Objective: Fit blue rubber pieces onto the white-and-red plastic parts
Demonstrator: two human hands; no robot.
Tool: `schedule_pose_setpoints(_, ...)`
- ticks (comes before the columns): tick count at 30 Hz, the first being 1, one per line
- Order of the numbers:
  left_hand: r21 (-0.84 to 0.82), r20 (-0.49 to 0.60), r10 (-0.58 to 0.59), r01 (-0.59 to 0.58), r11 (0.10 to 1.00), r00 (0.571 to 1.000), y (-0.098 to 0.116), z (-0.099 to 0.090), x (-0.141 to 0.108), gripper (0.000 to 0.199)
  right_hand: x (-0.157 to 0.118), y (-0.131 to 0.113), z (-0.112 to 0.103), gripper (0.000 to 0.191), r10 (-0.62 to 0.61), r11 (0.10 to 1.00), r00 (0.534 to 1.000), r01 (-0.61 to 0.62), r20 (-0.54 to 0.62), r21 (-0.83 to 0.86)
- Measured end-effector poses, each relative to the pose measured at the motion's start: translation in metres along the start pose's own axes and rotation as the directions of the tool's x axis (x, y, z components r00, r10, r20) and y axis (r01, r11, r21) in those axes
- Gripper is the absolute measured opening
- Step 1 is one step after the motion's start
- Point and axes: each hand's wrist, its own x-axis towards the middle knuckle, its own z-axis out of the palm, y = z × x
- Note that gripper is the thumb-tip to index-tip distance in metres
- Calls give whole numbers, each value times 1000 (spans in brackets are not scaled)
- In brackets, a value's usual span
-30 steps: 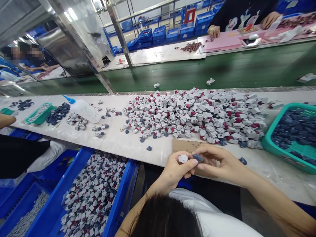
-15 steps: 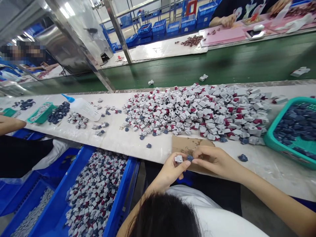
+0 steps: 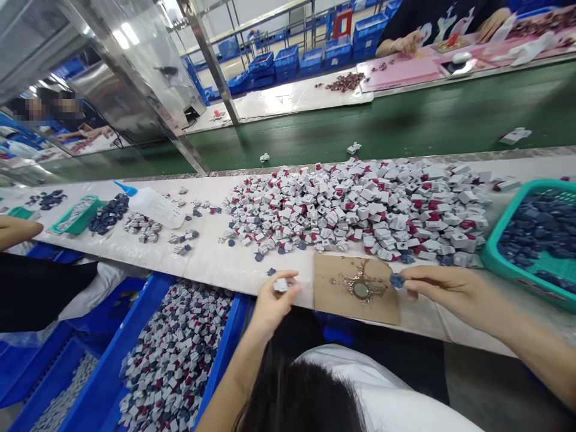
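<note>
My left hand [image 3: 273, 302] pinches a small white plastic part [image 3: 280, 285] above the edge of the white table, left of a square of brown cardboard [image 3: 333, 294]. My right hand [image 3: 445, 294] holds a dark blue rubbery piece [image 3: 396, 281] at the cardboard's right edge. A smear of glue [image 3: 361, 288] glistens in the middle of the cardboard. Just beyond it lies a large heap of white parts with red inserts [image 3: 351, 210]. My fingers hide most of both held pieces.
A teal basket of dark blue pieces [image 3: 535, 240] stands at the right. A plastic glue bottle [image 3: 153, 205] lies to the left. An open blue bin of assembled parts [image 3: 175, 354] sits below the table edge. Beyond a green conveyor belt [image 3: 360, 126], a co-worker's hands [image 3: 407, 43] work at a pink mat.
My hands have moved apart: the left has gone left with the white part, and the right has gone right with the blue piece to the cardboard's edge. The cardboard and glue now show fully.
</note>
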Motion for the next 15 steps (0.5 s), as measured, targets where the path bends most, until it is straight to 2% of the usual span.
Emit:
schedule_pose_setpoints(1,82,77,82,-88,993,994,2,8,0,46,1,-1,4,35,-16,1000,1000,16,1,-7)
schedule_pose_setpoints(2,154,178,174,-202,967,968,3,18,0,51,3,-4,10,36,-36,999,999,36,26,-1)
schedule_pose_setpoints(4,242,335,369,-457,856,867,6,39,0,50,6,-14,27,38,-69,998,993,67,95,23)
schedule_pose_setpoints(6,264,415,503,-630,731,758,7,53,-1,37,5,-26,44,38,-52,998,989,47,139,42)
schedule_pose_setpoints(9,163,528,575,-739,653,625,3,52,-4,24,-5,-41,58,32,33,992,969,-62,245,109)
schedule_pose_setpoints(11,57,605,575,-751,658,550,2,39,-8,20,-15,-41,57,26,73,976,920,-145,386,163)
schedule_pose_setpoints(12,38,608,570,-737,674,553,2,28,-10,19,-20,-37,53,25,81,961,891,-189,447,203)
schedule_pose_setpoints(13,58,575,554,-706,706,602,3,15,-13,19,-24,-31,45,26,84,943,877,-224,474,248)
schedule_pose_setpoints(14,114,504,520,-650,751,690,5,0,-14,20,-27,-23,35,28,87,926,883,-242,462,289)
schedule_pose_setpoints(15,197,395,468,-570,798,791,8,-17,-14,21,-28,-15,23,31,97,916,911,-239,401,321)
